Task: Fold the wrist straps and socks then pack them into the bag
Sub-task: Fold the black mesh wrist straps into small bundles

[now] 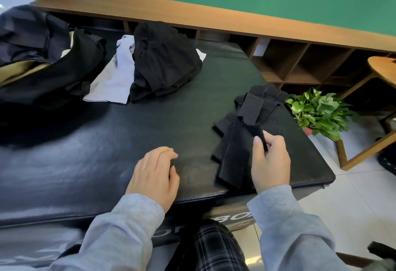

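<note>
Early days: right hand (270, 159) pinches a perforated black wrist strap (242, 140) at the mat's (128, 133) right edge, left hand (155, 172) rests relaxed, while socks (111, 73) lie unfolded beside the open bag (42, 64), nothing visibly packed.

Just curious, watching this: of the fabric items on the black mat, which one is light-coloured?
The pale grey-blue sock, lying flat between the bag and the heap of black fabric. All the other cloth, including the perforated wrist straps, is black.

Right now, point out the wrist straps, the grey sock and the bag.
wrist straps (246, 125): head view, perforated middle.
grey sock (111, 82): head view, lower leg part.
bag (42, 73): head view, black side.
</note>
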{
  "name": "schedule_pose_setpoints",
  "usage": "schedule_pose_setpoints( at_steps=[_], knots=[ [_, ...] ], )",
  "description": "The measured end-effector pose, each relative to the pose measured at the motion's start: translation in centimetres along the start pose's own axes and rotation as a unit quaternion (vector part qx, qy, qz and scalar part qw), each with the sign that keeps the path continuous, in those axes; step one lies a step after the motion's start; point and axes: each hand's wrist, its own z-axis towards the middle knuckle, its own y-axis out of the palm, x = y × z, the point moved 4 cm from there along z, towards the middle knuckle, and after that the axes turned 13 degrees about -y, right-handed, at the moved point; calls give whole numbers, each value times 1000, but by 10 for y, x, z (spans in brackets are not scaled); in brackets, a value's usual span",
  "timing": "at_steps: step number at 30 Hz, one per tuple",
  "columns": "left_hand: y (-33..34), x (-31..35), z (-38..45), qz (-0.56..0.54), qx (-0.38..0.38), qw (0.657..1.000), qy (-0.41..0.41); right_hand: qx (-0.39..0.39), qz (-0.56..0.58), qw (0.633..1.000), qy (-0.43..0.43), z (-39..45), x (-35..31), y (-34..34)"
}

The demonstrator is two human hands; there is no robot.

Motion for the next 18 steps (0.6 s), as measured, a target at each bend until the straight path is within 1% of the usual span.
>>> schedule_pose_setpoints(
  at_steps=[4, 9, 14, 18],
  knots=[
    [0, 0, 1, 4, -3, 1000, -4, -26, 21, 999, -29, -3, -14, 10],
    [-2, 1, 0, -22, -8, 999, -27, -85, 55, 992, -75, -20, -38, 35],
    [-7, 1, 1, -101, -9, 993, -61, -181, 60, 977, -98, -47, -52, 69],
    [-12, 0, 0, -134, -47, 986, -92, -251, 60, 962, -89, -70, -51, 90]
  ],
)
